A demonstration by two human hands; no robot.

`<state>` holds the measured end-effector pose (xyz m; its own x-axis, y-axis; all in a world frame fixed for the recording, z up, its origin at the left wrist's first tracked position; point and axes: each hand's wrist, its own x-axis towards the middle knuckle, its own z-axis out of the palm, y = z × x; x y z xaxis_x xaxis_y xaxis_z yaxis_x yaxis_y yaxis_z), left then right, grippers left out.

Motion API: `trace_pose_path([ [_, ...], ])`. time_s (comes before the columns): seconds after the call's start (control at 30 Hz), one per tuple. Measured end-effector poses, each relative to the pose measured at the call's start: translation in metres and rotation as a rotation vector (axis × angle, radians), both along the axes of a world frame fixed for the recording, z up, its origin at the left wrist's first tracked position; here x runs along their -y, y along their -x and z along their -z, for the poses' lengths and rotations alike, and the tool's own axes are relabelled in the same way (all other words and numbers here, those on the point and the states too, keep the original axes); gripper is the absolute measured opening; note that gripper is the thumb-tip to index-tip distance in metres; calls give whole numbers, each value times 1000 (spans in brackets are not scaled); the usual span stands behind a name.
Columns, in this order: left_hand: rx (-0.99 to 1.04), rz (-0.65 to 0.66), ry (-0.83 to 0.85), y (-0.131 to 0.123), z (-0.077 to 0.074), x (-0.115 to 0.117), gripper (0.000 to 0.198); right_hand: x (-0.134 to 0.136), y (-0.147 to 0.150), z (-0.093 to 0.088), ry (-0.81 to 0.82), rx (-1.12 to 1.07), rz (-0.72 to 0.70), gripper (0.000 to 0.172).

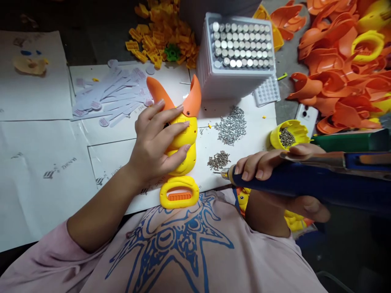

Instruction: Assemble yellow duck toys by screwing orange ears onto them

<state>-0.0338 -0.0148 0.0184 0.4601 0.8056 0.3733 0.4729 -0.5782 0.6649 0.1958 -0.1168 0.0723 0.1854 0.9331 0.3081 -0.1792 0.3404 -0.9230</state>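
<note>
workbench: white-covered worktop [36, 150], sticker strips [114, 91] fanned at left, yellow clips [161, 38] heaped beyond with one green piece [172, 53] among them.
right side: orange shells [331, 61] piled high; a phone [306, 116] lies near them.
in between: a silver screw pile [231, 127] and a darker screw pile [218, 160] sit between toy and driver, the darker one just beside the driver's bit.
toy: the yellow toy [190, 140], orange beak parts pointing away, lies before the worker, a yellow handle [180, 182] just beside its near end.
left hand: the left hand [157, 144] lies on the toy, fingers spread rather than closed around it.
right hand: the right hand [269, 162] is wrapped around a dark blue driver [293, 179], bit clear of the toy.
trays: stacked trays [233, 83] hold rows of silver cylinders [241, 44].
cup: a yellow cup [274, 136] contains screws.
</note>
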Motion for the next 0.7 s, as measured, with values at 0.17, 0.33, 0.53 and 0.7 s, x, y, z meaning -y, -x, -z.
trace_pose_path([
  [0.17,48,-14,73,-3,-3,-1,39,-3,-4,12,-89,-4,52,50],
  [0.33,112,-10,109,-3,-1,-1,36,-6,-9,18,-115,-26,-46,50],
  [0.53,95,-23,125,-5,-4,0,36,-5,-14,19,-46,65,116,49],
  [0.7,132,0,56,-3,3,2,32,-7,-20,8,-89,4,37,52],
])
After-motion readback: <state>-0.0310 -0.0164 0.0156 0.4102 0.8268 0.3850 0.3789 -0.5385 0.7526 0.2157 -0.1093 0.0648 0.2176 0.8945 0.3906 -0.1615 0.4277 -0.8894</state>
